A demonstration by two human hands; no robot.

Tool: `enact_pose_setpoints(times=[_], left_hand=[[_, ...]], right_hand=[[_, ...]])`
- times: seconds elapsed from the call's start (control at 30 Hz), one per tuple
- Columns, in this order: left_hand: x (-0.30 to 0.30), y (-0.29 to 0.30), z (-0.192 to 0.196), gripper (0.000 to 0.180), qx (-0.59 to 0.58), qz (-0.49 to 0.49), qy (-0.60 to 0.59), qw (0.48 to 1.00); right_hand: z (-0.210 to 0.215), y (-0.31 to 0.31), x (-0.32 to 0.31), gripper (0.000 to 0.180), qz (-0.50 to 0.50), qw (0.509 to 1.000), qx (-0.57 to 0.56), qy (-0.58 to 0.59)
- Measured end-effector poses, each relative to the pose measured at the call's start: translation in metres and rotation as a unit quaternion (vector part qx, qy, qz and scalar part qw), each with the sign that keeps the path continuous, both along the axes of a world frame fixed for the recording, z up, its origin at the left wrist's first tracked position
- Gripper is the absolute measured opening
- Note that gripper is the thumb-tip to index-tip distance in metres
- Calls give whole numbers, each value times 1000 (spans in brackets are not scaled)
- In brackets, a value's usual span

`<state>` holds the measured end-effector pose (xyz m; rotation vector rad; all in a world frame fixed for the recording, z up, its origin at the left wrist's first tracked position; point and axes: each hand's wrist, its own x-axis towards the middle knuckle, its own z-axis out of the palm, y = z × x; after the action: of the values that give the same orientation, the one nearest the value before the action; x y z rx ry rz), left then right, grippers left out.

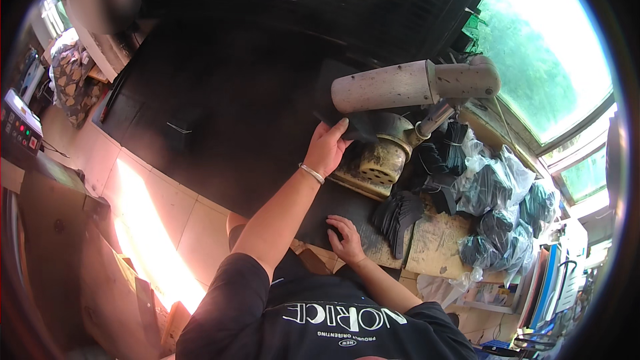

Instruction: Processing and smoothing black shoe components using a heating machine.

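At the work machine, my left hand (327, 149) has its thumb and fingers closed on a black flat piece (360, 127), whose outline blends into the dark background. Just past it stands the machine's worn yellowish metal body (381, 160), with a round perforated part. Above reaches a thick beige cylinder (380, 85) on a jointed arm. My right hand (345, 239) lies with fingers apart on the dark bench edge, holding nothing. To its right, a fanned stack of black flat pieces (398, 217) rests on the bench.
Clear plastic bags (497, 187) of black pieces crowd the bench's right side below a bright window (547, 47). A broad dark work surface (220, 93) spreads to the left. A control box with lit buttons (21, 127) sits far left. Folders (547, 280) stand at lower right.
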<state>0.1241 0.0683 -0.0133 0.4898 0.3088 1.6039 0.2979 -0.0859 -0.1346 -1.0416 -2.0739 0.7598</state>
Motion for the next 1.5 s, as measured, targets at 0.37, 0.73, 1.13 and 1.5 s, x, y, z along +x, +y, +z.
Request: enact_pose_setpoints(times=[0.37,0.73,1.13,1.5], left_hand=[[1,-21,2,25,-10,4,-2,1000],[1,-42,-2,26,-39,6,9,999],[1,-66,-5,28,-43,6,7,999],[-5,-86,-9,21,-69,-8,-5,998]], right_hand=[[-1,-2,0,28,4,1000,-3,4],[-4,-1,1,26,4,1000,1,8],[-4,-2,1,26,5,1000,-6,12],[-5,-2,2,25,2,1000,-6,20]])
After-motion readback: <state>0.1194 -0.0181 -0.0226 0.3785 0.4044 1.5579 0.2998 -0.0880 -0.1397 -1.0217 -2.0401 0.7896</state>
